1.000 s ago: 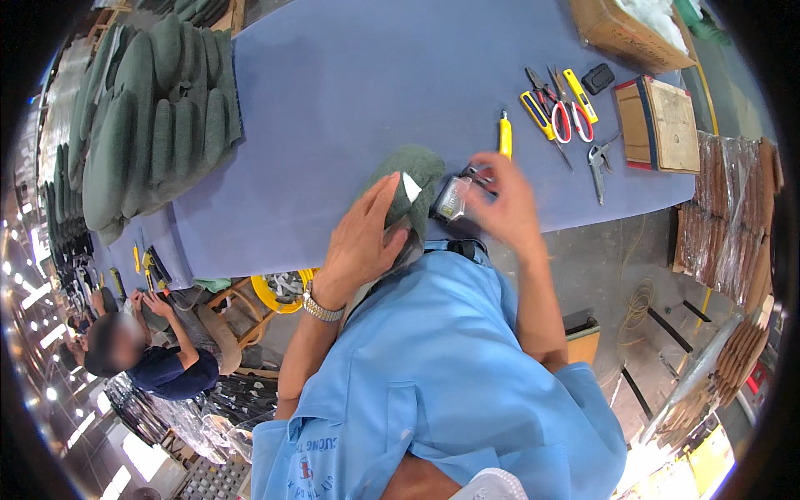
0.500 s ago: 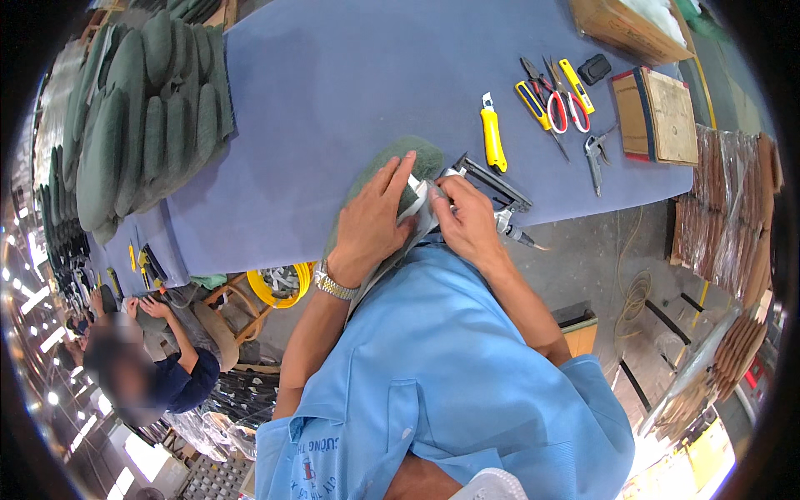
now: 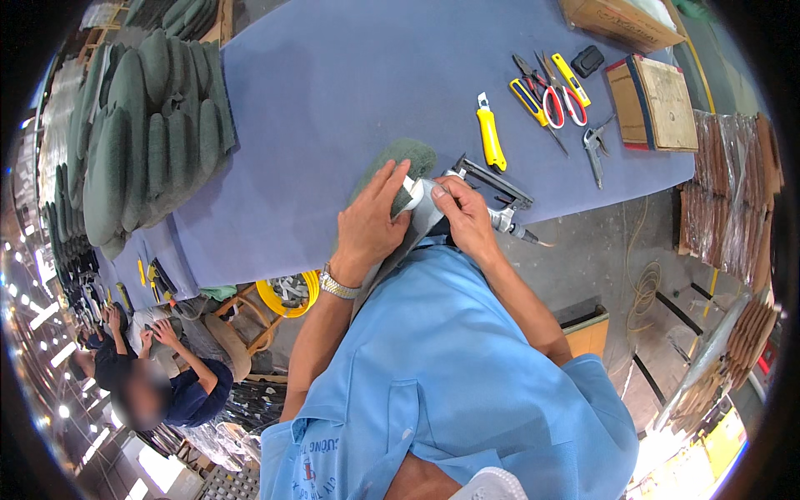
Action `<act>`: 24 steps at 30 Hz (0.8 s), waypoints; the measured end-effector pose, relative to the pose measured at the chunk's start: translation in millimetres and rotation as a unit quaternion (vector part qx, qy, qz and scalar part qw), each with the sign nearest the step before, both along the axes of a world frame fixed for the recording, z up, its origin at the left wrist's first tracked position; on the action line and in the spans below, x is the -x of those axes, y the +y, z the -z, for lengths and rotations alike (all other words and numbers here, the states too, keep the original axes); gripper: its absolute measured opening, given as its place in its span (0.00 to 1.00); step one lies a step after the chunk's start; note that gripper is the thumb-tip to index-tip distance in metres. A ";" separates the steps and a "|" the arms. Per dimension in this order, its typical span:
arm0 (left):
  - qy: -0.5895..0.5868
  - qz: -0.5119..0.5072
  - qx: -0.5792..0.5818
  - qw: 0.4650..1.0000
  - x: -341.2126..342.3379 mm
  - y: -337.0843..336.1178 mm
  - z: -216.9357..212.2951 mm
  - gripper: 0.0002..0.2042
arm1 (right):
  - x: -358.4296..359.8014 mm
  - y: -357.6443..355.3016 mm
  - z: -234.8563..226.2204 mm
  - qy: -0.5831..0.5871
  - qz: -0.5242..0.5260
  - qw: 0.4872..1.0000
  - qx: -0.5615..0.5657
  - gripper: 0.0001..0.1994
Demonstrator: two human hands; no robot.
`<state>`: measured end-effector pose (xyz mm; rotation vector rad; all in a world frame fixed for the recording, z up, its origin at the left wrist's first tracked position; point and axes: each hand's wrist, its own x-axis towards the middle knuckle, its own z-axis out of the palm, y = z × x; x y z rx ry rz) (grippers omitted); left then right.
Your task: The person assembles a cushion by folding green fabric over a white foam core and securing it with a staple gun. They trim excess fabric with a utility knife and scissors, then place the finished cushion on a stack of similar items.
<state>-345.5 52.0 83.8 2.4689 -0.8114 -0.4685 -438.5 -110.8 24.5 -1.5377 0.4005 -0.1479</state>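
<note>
At the table's near edge lies a green fabric-covered padded piece (image 3: 407, 153) with a white part (image 3: 413, 193) showing in its opening. My left hand (image 3: 372, 222) rests over it, fingers long and close together, thumb bent toward the opening, holding it. My right hand (image 3: 469, 218) pinches the flap of grey lining (image 3: 425, 218) beside the white part between thumb and fingers. Right behind that hand lies a staple gun (image 3: 493, 185) with an air fitting; the hand does not grip it. The lower end of the padded piece is hidden by my left hand and wrist.
Right of centre lie a yellow utility knife (image 3: 492, 137), red-handled scissors (image 3: 563, 104), pliers (image 3: 529, 71) and an air blow gun (image 3: 593, 154). Boxes (image 3: 654, 104) stand far right. Green padded pieces (image 3: 158, 133) are stacked left. A yellow basket (image 3: 290, 310) sits below; a co-worker (image 3: 187, 387) works lower left.
My right thumb and fingers have shifted slightly on the grey lining, and more of it shows by the white part. My left hand keeps its hold. The co-worker's arms moved a little.
</note>
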 end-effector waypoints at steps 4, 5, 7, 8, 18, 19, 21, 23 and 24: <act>-0.040 0.005 0.013 0.999 4.9 1.6 6.7 0.38 | 1.2 3.5 -0.5 -0.027 0.010 1.000 -0.006 0.12; -0.039 0.003 0.014 0.999 5.1 1.9 6.4 0.38 | 1.5 4.6 0.2 -0.034 0.014 0.999 -0.013 0.12; -0.049 0.003 0.019 0.999 5.3 1.5 7.4 0.38 | 3.2 9.5 15.9 -0.007 0.042 0.982 -0.185 0.12; -0.060 0.005 0.021 0.998 6.0 1.0 8.6 0.38 | 4.1 11.5 23.3 0.007 0.055 0.961 -0.270 0.12; -0.058 0.001 0.032 0.998 9.4 0.4 11.1 0.36 | 7.1 6.8 19.1 0.036 0.055 0.897 -0.436 0.10; -0.062 0.000 0.030 0.998 9.3 0.3 10.4 0.36 | 6.1 5.7 19.3 0.036 0.050 0.898 -0.435 0.10; -0.072 -0.002 0.025 0.997 7.8 0.4 9.0 0.36 | 2.9 5.0 22.2 0.031 0.035 0.912 -0.407 0.10; -0.099 -0.006 0.042 0.994 7.9 3.3 7.6 0.35 | -1.7 6.1 30.3 0.022 0.015 0.937 -0.349 0.11; -0.121 -0.006 0.046 0.992 2.1 7.7 3.1 0.34 | -11.0 7.4 26.2 -0.005 -0.018 0.956 -0.293 0.11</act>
